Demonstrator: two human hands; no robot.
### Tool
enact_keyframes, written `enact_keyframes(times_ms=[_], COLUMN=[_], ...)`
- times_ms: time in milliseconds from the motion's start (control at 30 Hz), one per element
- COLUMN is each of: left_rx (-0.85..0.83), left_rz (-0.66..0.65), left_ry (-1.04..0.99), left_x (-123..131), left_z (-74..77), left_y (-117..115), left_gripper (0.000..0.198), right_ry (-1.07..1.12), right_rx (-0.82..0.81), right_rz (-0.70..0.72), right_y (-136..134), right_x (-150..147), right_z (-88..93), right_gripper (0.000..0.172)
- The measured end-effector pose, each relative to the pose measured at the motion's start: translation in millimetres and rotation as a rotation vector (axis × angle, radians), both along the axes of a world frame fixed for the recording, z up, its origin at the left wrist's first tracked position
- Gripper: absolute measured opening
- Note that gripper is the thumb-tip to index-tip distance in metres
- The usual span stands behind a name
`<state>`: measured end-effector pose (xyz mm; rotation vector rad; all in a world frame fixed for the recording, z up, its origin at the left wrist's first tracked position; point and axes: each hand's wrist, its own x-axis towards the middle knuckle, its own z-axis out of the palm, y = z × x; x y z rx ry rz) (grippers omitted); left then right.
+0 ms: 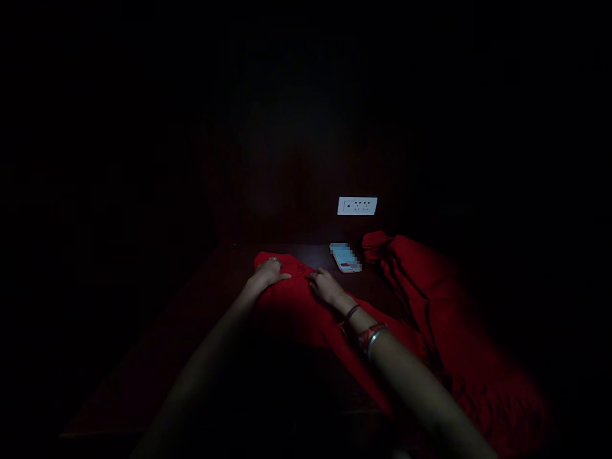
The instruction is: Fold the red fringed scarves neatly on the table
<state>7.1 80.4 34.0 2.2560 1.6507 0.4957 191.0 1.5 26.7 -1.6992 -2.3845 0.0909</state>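
Red cloth (291,312) lies spread over a dark table, its near part trailing to the lower right. My left hand (268,274) rests on the cloth's far left part, its thumb stretched out to the right and a ring on one finger. A short way to the right, my right hand (329,288) has its fingers bent down onto the same cloth, pinching it at the upper edge. Bracelets circle my right wrist. Between the two hands the cloth shows a small darker pattern or crease. The undersides of both hands are hidden.
A phone (345,258) with a lit screen, partly blurred, lies beyond my right hand. A white socket panel (357,206) is on the wall behind. More red fabric (430,274) is heaped at the right. The dark table (191,331) fades into shadow.
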Motion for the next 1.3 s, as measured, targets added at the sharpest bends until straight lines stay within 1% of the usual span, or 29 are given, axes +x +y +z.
enact_keyframes(times_ms=[100, 167, 233, 333, 400, 433, 567, 633, 733, 867, 933, 1000, 1067, 1133, 1200, 1300], left_rx=[0.042, 0.075, 0.088, 0.087, 0.099, 0.116, 0.198, 0.168, 0.021, -0.138, -0.206, -0.268, -0.302, -0.277, -0.216, -0.073], left_rz=[-0.009, -0.027, -0.044, -0.066, -0.083, -0.092, -0.082, -0.13, -0.238, -0.229, -0.217, -0.244, -0.307, -0.343, -0.31, -0.149], left_ry=[-0.03, -0.062, -0.061, -0.019, 0.01, 0.022, -0.005, -0.1, -0.341, -0.629, -0.674, -0.596, -0.473, -0.385, -0.351, -0.312], left_x=[-6, -12, -18, -24, -24, -23, -11, -2, 7, 12, 14, 16, 20, 24, 27, 26], left_z=[-3.8, -6.5, -7.9, -6.8, -5.2, -4.5, -4.8, -6.7, -9.2, -12.6, -16.2, -20.2, -22.7, -22.6, -19.6, -10.9], left_y=[2, 6, 9, 11, 10, 10, 9, 8, 7, 3, 0, -2, -3, -4, -6, -8], left_gripper=[0.031, 0.033, 0.036, 0.039, 0.037, 0.035, 0.029, 0.027, 0.028, 0.032, 0.03, 0.026, 0.023, 0.018, 0.012, 0.01], right_ry=[-0.033, -0.036, -0.025, -0.008, 0.04, 0.1, 0.432, 0.525, 0.615, 0.692, 0.711, 0.712, 0.709, 0.713, 0.717, 0.716], right_rx=[-0.046, -0.07, -0.081, -0.07, -0.019, 0.028, 0.267, 0.35, 0.435, 0.48, 0.483, 0.462, 0.438, 0.429, 0.433, 0.441], right_rz=[0.071, 0.1, 0.107, 0.079, 0.092, 0.118, 0.229, 0.221, 0.171, 0.121, 0.12, 0.153, 0.19, 0.211, 0.215, 0.198], right_y=[35, 49, 56, 58, 57, 56, 51, 49, 45, 41, 40, 40, 41, 41, 42, 42], right_x=[-10, -14, -16, -14, -11, -9, -3, -3, -6, -8, -8, -7, -7, -6, -6, -4], right_z=[-1.0, -3.1, -5.1, -8.2, -11.6, -14.0, -25.9, -29.7, -29.7, -25.0, -23.7, -23.0, -22.0, -20.4, -18.4, -16.0], right_gripper=[0.03, 0.028, 0.025, 0.02, 0.017, 0.017, 0.012, 0.011, 0.011, 0.011, 0.011, 0.01, 0.01, 0.01, 0.01, 0.01])
